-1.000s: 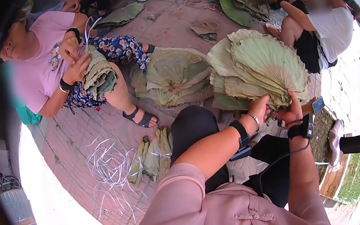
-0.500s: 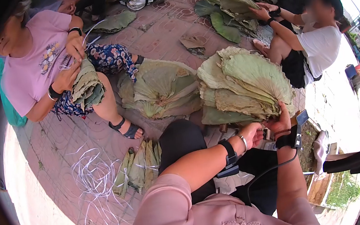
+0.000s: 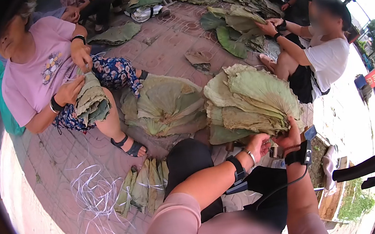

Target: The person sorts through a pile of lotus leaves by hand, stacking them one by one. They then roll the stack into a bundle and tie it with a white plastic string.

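Note:
A thick fan of large dried lotus leaves [image 3: 259, 94], pale green with brown crinkled edges, spreads out in front of me. My right hand [image 3: 289, 133] is closed around its gathered lower right end, thumb on top. Just left of that grip, my left hand [image 3: 259, 145] has its fingers bent together close under the leaves' lower edge. Whatever lies between those fingers is too small or hidden to make out. Another flat pile of dried leaves [image 3: 165, 103] lies on the paving to the left of the fan.
Tied leaf bundles [image 3: 142, 185] and a tangle of white plastic strips [image 3: 94, 189] lie left of my knee. A person in a pink shirt [image 3: 43, 64] holds a rolled leaf bundle [image 3: 92, 100]. At right, a person in a white shirt [image 3: 327, 57] handles leaves. A wooden-edged planter [image 3: 332, 192] stands at right.
My left hand has risen slightly toward the leaves' lower edge. My right hand keeps its grip on the fan. The view has shifted a little.

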